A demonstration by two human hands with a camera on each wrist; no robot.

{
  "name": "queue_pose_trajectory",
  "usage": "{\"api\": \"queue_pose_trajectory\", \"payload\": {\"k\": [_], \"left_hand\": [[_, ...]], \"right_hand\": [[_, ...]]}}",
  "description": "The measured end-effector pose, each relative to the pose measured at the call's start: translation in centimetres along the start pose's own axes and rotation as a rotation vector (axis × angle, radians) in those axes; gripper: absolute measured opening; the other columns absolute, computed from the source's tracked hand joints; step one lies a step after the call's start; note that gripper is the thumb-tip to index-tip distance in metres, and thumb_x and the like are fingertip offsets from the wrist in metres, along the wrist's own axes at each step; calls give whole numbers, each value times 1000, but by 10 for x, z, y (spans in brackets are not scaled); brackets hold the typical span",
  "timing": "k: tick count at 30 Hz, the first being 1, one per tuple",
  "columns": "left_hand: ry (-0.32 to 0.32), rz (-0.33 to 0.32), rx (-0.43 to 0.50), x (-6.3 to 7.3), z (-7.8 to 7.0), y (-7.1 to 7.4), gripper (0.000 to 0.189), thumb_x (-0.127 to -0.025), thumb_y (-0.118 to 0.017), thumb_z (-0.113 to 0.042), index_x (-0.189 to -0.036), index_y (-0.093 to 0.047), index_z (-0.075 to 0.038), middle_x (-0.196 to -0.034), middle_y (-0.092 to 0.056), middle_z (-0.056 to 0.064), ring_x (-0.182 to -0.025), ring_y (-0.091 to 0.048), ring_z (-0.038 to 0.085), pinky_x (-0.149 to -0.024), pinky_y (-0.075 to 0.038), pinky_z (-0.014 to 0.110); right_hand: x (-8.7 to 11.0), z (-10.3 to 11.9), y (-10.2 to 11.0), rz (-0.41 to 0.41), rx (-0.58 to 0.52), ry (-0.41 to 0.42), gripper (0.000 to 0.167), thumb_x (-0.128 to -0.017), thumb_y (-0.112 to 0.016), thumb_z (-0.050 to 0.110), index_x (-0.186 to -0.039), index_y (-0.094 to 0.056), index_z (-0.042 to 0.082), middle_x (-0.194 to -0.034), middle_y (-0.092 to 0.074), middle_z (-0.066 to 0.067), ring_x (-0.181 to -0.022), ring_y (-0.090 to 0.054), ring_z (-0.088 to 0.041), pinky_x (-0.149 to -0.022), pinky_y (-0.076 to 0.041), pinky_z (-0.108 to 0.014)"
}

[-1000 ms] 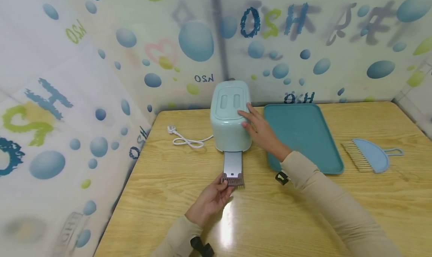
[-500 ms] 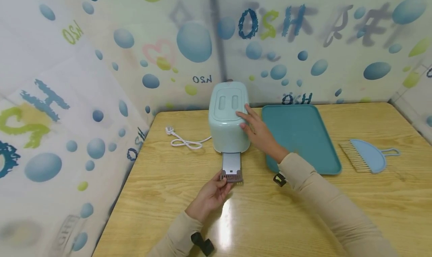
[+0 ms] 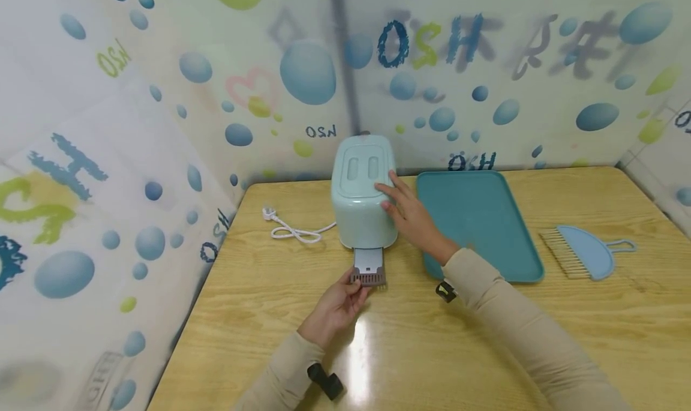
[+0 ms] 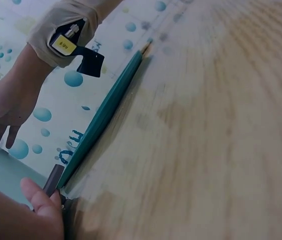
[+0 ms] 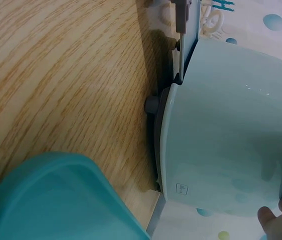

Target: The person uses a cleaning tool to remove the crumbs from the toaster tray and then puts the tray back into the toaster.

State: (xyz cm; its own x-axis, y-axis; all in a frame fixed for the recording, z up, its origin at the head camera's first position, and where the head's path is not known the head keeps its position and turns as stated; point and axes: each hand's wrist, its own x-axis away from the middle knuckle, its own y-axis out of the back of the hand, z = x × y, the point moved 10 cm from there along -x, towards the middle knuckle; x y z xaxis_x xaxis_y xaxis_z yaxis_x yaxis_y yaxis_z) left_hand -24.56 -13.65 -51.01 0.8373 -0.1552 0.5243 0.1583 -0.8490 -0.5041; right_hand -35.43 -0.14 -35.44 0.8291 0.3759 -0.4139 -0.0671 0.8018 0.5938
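A mint-green toaster [image 3: 363, 222] with its lid on stands near the back wall. From the bottom of its front end sticks out a metal crumb tray [image 3: 369, 260] with a brown slotted handle. My left hand [image 3: 336, 310] pinches that handle, thumb on top and fingers underneath. On the toaster's upper right edge rests my right hand [image 3: 417, 218], its fingers spread and fairly straight. The right wrist view shows the toaster's side [image 5: 226, 135] and the fingertips touching it. Part of the crumb tray is hidden inside the toaster.
A teal tray [image 3: 480, 219] lies to the right of the toaster. Further right is a blue dustpan-shaped piece [image 3: 588, 252] with a comb-like edge and a loop handle. The white power cord [image 3: 297, 232] lies looped on the left, beside the patterned wall.
My left hand has moved forward, and the crumb tray has slid further into the toaster, so less of it shows. My right hand stays on the toaster.
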Motion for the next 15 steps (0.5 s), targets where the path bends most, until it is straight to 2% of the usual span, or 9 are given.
{"api": "queue_pose_trajectory", "payload": {"k": [7,15], "left_hand": [[-5,-23,3,-8,-4,-1,55,-101,-33,3,-153,-20,-8,-86,-63,0,-72,-62,4,-65,-52,9],[-19,-24,-2,-17,-8,-1,55,-101,-34,2,-154,-19,-6,-90,-61,1,-77,-61,5,-72,-52,10]], "right_hand": [[0,-1,0,-2,7,-4,55,-98,-39,46,-144,-45,16,-162,-16,-12,-147,-22,-35,-114,-29,-60],[1,-2,-1,10,4,-29,49,-101,-42,37,-145,-44,17,-162,-14,-10,-148,-20,-33,-115,-27,-59]]}}
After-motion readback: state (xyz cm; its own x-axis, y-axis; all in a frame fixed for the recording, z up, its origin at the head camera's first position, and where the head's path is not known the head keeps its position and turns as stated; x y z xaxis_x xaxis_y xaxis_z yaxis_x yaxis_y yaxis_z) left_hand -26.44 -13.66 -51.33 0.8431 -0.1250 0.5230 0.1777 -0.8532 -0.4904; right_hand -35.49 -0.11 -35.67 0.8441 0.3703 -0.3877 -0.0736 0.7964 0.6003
